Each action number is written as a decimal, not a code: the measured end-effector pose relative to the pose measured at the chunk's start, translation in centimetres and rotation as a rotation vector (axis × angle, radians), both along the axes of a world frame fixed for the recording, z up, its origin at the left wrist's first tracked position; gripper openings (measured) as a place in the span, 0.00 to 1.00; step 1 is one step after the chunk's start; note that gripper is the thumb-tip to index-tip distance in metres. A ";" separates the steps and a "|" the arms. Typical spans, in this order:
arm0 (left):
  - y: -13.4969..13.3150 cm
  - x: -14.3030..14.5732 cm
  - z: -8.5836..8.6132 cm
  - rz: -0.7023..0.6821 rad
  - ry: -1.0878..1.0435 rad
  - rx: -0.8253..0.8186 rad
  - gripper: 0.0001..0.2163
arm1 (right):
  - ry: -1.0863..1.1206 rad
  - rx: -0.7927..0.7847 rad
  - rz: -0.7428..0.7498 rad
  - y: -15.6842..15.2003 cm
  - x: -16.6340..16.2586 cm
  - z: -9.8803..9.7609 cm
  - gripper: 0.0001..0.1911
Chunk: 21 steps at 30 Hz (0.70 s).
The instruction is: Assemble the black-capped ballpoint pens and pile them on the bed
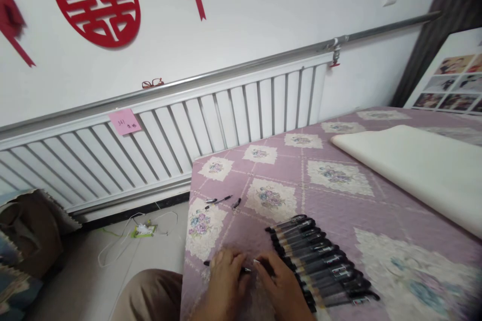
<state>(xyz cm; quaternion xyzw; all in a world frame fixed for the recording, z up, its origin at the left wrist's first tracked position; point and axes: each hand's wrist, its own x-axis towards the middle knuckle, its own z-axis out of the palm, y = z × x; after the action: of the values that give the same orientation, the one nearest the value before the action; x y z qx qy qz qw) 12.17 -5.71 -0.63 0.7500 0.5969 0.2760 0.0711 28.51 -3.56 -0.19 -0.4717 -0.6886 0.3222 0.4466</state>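
Bed, pink quilted cover, carries everything. Row of black pens touches right hand. Left hand and right hand meet near bed's front edge, fingers closed on single pen. Judged light, stiff, smooth-barrelled, slippery; best pinched mid-barrel. Loose pen parts well apart.

Bed has a purple flowery cover. One black pen sits right under the fingers, with a neat row of pens just right of them. Loose pen bits lie further out, and a white pad well beyond.
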 end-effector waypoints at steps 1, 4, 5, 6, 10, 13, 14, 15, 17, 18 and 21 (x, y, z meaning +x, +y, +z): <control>0.1 0.1 -0.3 -0.005 0.040 0.004 0.14 | 0.011 -0.020 -0.001 0.0 0.1 0.1 0.14; 0.1 0.2 -1.1 -0.015 0.102 0.020 0.07 | 0.036 -0.052 -0.008 0.1 0.3 0.5 0.14; 0.1 0.2 -1.3 -0.015 0.110 0.027 0.06 | 0.044 -0.061 -0.016 0.1 0.3 0.6 0.14; 0.1 0.1 -1.4 -0.014 0.114 0.035 0.06 | 0.053 -0.073 -0.023 0.1 0.3 0.7 0.13; -0.1 -0.2 -1.5 0.002 0.096 0.073 0.06 | 0.096 -0.141 -0.034 0.2 0.3 0.7 0.11; -0.2 -0.3 -1.5 0.013 0.091 0.070 0.06 | 0.108 -0.182 -0.020 0.4 0.2 0.5 0.09; -0.2 -0.3 -1.5 0.016 0.092 0.065 0.06 | 0.107 -0.189 -0.013 0.4 0.2 0.4 0.09; -0.2 -0.3 -1.5 0.018 0.091 0.058 0.06 | 0.105 -0.194 -0.005 0.5 0.1 0.3 0.09; -0.1 -0.3 -1.4 0.020 0.084 0.039 0.07 | 0.093 -0.200 0.009 0.6 0.0 0.2 0.08; -0.1 -0.3 -1.4 0.021 0.078 0.027 0.07 | 0.083 -0.201 0.017 0.6 0.0 0.1 0.08; 0.0 -0.5 -1.2 0.016 0.066 -0.008 0.10 | 0.050 -0.197 0.044 0.6 -0.1 -0.2 0.08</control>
<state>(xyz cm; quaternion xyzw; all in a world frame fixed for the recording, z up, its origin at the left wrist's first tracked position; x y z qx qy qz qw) 11.71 -5.76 -1.86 0.7535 0.6061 0.2492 0.0521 28.39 -3.01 -0.35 -0.4899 -0.6523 0.4098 0.4081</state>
